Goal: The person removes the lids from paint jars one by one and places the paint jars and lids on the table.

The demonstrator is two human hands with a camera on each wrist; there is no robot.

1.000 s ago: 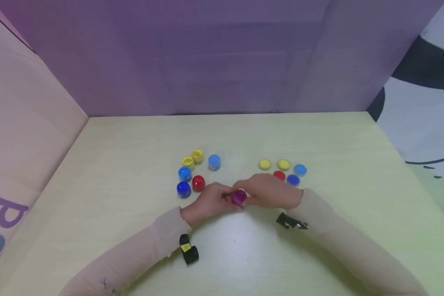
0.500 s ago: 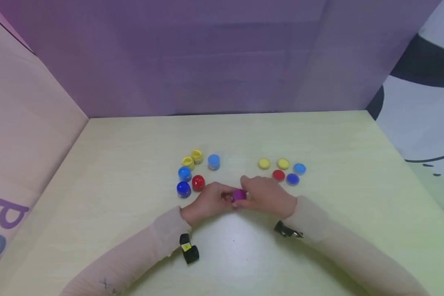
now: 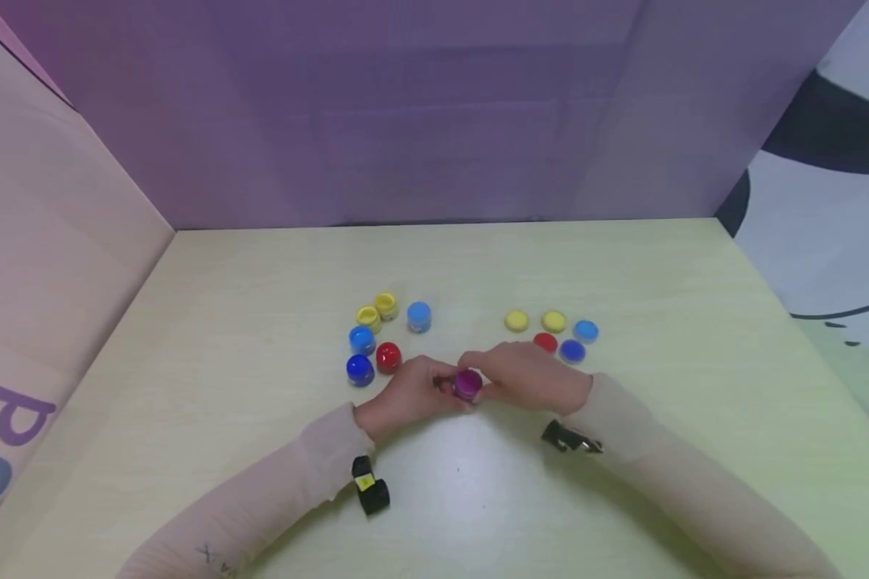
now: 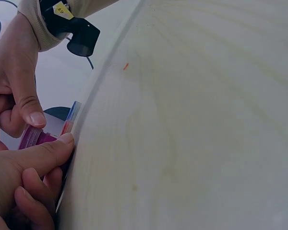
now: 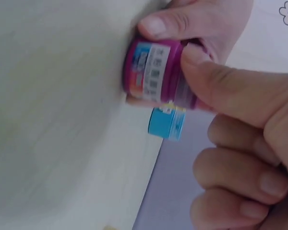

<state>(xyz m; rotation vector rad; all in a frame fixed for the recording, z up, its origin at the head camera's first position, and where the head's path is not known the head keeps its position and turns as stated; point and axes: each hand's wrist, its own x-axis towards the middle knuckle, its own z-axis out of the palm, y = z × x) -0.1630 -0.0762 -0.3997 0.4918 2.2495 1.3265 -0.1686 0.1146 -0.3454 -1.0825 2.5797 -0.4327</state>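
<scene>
Over the middle of the table, my left hand [image 3: 411,394] grips a small magenta paint jar [image 3: 467,385] around its side, the jar standing roughly upright. From the right, thumb and fingers of my right hand [image 3: 529,376] pinch the jar's top end. The right wrist view has the jar's printed label [image 5: 155,71] facing the camera, with the right thumb [image 5: 230,88] pressed at the lid end and the left thumb [image 5: 165,25] nearer the base. In the left wrist view much of the jar [image 4: 31,137] is hidden behind the hands.
Left of the hands stand a red jar [image 3: 388,358], a dark blue jar [image 3: 360,371], two light blue jars [image 3: 419,317] and two yellow jars [image 3: 368,318]. Behind the right hand lie loose lids: two yellow [image 3: 517,321], one light blue [image 3: 586,330], one dark blue [image 3: 573,351], one red [image 3: 546,342].
My right hand loosened and turned at the jar's top half a second ago, and now its fingers are wrapped back around it. My left hand and the jar have stayed in place.
</scene>
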